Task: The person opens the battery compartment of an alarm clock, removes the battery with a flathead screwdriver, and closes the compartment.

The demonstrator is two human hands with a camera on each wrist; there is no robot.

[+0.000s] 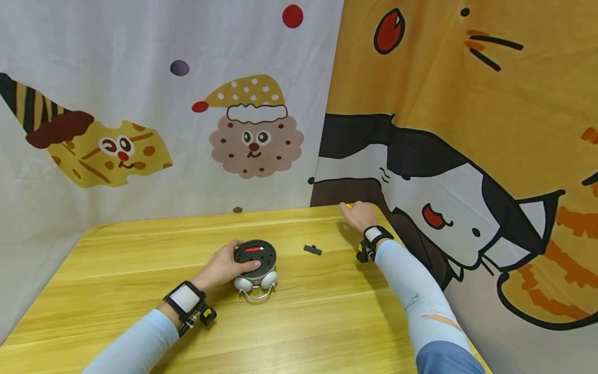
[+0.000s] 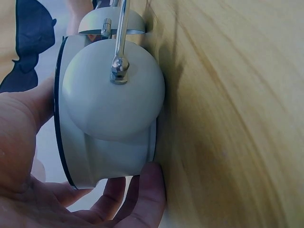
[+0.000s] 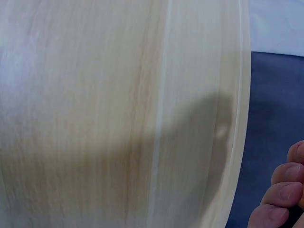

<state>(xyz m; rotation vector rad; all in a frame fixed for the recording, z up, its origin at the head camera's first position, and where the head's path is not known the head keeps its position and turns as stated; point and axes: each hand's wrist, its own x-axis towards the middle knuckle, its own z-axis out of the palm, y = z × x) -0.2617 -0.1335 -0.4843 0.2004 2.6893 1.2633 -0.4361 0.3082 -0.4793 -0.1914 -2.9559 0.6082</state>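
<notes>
A twin-bell alarm clock lies back side up on the table, its two pale bells and silver handle towards me. In my left hand it is gripped, thumb across the black back and fingers around the side. A red battery shows in the slot on that back. My right hand is at the table's far right corner, fingers curled around a small yellow thing. Mostly hidden by the hand, its kind I cannot tell. Between the hands lies a small black battery cover.
The wooden table ends at the far side against a white curtain with cartoon prints. An orange curtain with a cat print hangs along the right edge.
</notes>
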